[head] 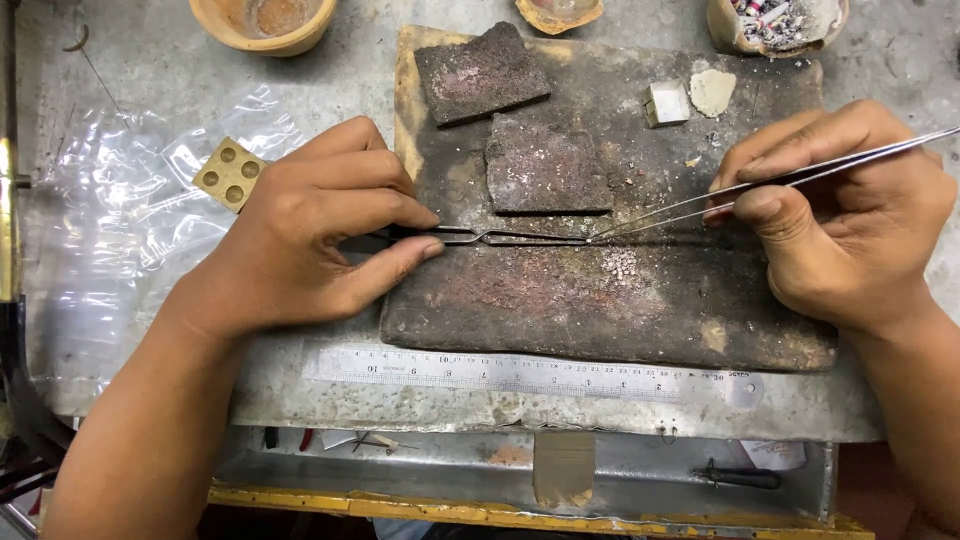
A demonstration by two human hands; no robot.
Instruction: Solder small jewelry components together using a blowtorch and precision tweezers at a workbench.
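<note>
My left hand (300, 235) pinches a dark cross-lock tweezer (480, 237) between thumb and forefinger, its tips lying flat on the scorched soldering board (600, 310), while my right hand (850, 215) squeezes a long, bright steel tweezer (760, 180) whose points meet the dark one's tip near the board's middle. Whatever sits between the two tips is too small for me to make out. Just beside that meeting point lies a small scatter of pale metal grains (620, 263), and I judge the risk starts there: a twitch of either wrist could sweep the grains across the rough surface or flick the tiny piece off the tips. Two charred blocks (545, 165) sit close behind, a white cube (667, 103) beyond them, so anything knocked loose could vanish into their crumbled faces. A steel ruler (520, 372) lies along the board's near edge; past it the bench (500, 412) drops to an open tray (620, 470), where a rolling grain would be lost. A brass dapping block (230, 174) rests by my left knuckles on crinkled plastic sheet (120, 230).
</note>
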